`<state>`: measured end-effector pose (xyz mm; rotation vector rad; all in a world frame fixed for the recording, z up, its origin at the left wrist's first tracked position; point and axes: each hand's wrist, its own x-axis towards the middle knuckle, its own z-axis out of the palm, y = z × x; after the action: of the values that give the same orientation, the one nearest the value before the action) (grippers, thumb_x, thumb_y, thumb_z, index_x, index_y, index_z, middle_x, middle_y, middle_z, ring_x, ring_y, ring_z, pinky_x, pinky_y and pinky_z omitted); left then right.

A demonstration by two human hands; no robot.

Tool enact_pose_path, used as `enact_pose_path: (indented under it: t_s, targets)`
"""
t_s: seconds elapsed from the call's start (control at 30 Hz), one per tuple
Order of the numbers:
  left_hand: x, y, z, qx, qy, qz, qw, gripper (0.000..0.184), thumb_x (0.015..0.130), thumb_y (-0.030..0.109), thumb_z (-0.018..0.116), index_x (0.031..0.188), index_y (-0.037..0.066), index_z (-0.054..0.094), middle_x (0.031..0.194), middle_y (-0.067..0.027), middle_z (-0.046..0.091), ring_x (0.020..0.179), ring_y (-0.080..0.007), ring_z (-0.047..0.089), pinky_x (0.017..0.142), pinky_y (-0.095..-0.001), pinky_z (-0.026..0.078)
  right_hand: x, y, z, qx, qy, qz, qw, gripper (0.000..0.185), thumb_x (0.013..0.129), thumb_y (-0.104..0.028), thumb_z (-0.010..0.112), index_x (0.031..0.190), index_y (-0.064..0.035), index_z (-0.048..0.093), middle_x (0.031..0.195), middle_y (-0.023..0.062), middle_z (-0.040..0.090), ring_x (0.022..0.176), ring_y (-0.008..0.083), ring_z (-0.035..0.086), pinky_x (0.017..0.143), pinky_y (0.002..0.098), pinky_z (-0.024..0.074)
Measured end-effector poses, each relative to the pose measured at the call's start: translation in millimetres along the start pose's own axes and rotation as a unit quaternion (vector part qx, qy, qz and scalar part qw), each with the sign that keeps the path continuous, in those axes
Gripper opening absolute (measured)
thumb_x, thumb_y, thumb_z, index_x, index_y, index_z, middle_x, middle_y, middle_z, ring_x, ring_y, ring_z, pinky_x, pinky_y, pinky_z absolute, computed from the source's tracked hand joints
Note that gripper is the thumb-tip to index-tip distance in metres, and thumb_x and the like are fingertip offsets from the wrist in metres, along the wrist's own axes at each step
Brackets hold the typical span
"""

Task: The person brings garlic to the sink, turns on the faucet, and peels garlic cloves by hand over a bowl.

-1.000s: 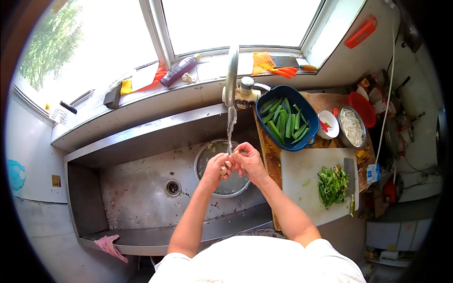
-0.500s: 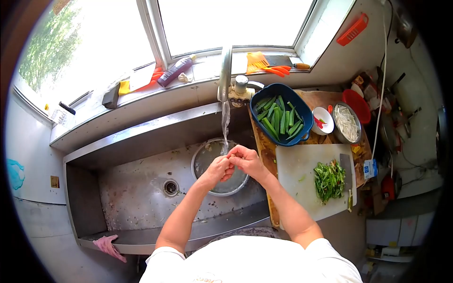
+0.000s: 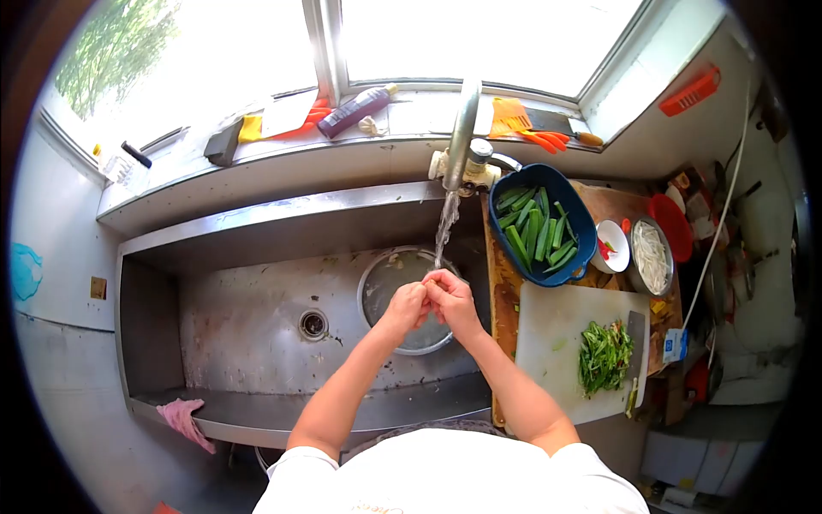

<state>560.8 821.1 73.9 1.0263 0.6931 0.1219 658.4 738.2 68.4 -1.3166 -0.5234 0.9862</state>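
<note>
My left hand (image 3: 406, 308) and my right hand (image 3: 455, 305) meet fingertip to fingertip over a round metal basin (image 3: 362, 295) in the sink. Both are closed, with fingers curled and pinched together; whatever small thing lies between them cannot be made out. Just above my fingers, a stream of water (image 3: 446, 224) runs from the metal faucet (image 3: 464, 137). The basin appears to hold water, and my hands and wrists cover part of it.
The steel sink (image 3: 257, 360) has a drain (image 3: 313, 324) and scattered scraps. On the right are a blue basket (image 3: 582, 218) of cut okra, a white bowl (image 3: 621, 255), a bowl of pale strips (image 3: 652, 257), and a cutting board (image 3: 548, 368) with chopped greens (image 3: 604, 355) and a knife (image 3: 636, 338).
The view has shifted, so the faucet, basket and board sit farther right in it. My hands stay together above the basin, fingers still closed. Water keeps running.
</note>
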Motion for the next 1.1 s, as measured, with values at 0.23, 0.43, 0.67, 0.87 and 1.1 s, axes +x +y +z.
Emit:
enact_pose_path:
  t_s: [0.23,0.43,0.67,0.87,1.1]
  targets:
    - [17,-6,-9,-0.199,-0.062,-0.070,0.976,0.021,0.087,0.017,0.042,0.067,0.012,0.042,0.055,0.0035,0.035,0.043,-0.0065,0.030,0.040,-0.0233,0.022,14,0,-7,-0.017,-0.018,-0.047,0.999,0.012,0.090,-0.013,0.054,0.092,-0.0030,0.059,0.064,0.0035,0.056,0.042,0.0077,0.044,0.040,0.0212,0.0352]
    - [22,-12,-37,-0.013,0.019,0.022,0.999,0.016,0.090,0.014,0.044,0.089,0.005,0.058,0.062,0.0028,0.044,0.048,-0.0091,0.042,0.043,-0.0224,0.033,23,-4,-20,0.231,-0.074,0.121,0.962,0.018,0.091,-0.014,0.048,0.101,-0.0011,0.054,0.074,0.0144,0.061,0.044,0.0148,0.049,0.040,0.0232,0.0382]
    - [46,-37,-55,0.442,0.218,0.134,0.860,0.032,0.086,0.034,0.061,0.107,0.010,0.058,0.072,-0.0087,0.063,0.055,-0.0221,0.059,0.052,-0.0356,0.047,33,0,-13,0.241,-0.043,0.177,0.953,0.013,0.089,-0.010,0.050,0.100,-0.0039,0.054,0.068,0.0125,0.059,0.041,0.0120,0.046,0.036,0.0241,0.0335]
    - [41,-12,-15,-0.019,0.026,0.047,0.998,0.031,0.090,0.039,0.057,0.088,0.008,0.053,0.065,-0.0001,0.055,0.050,-0.0059,0.046,0.044,-0.0198,0.034,32,0,-20,0.223,-0.072,0.191,0.953,0.017,0.090,-0.014,0.047,0.102,-0.0041,0.054,0.058,0.0063,0.051,0.035,0.0119,0.038,0.034,0.0250,0.0294]
    - [43,-14,-24,-0.071,0.046,0.043,0.996,0.006,0.085,0.015,0.051,0.085,0.009,0.049,0.066,-0.0032,0.054,0.048,-0.0088,0.046,0.040,-0.0223,0.033,44,-11,-16,0.113,-0.073,0.218,0.967,0.019,0.091,-0.018,0.046,0.101,-0.0046,0.055,0.058,0.0069,0.051,0.037,0.0137,0.042,0.033,0.0253,0.0289]
